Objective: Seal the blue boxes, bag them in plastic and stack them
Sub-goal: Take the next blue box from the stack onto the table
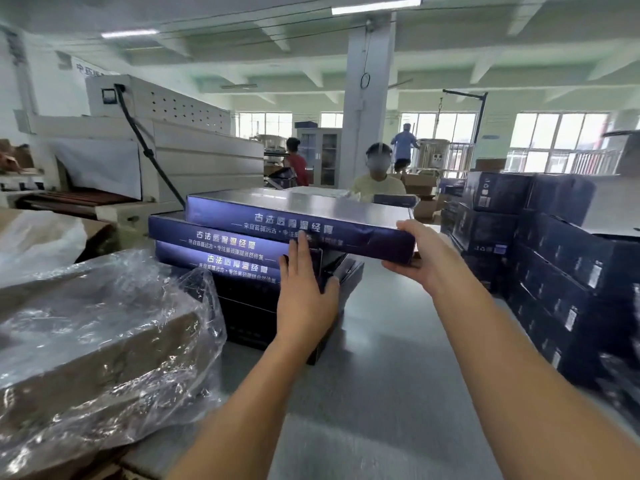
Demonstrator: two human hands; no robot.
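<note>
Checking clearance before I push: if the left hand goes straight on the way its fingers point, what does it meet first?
Probably the top blue box: the left hand lies flat against the stack, fingertips at that box's printed side. Depth is unclear.

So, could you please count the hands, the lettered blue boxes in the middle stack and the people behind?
Hands: 2 (left hand, right hand)
Lettered boxes: 3 (top box, second box, third box)
People: 3 (red shirt, yellow shirt, blue shirt)
Total: 8

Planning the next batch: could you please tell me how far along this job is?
Done: flat blue printed boxes stacked on the grey table. In hand: right hand grips the top blue box, left hand presses the lower ones. Left: squaring it up.
</note>
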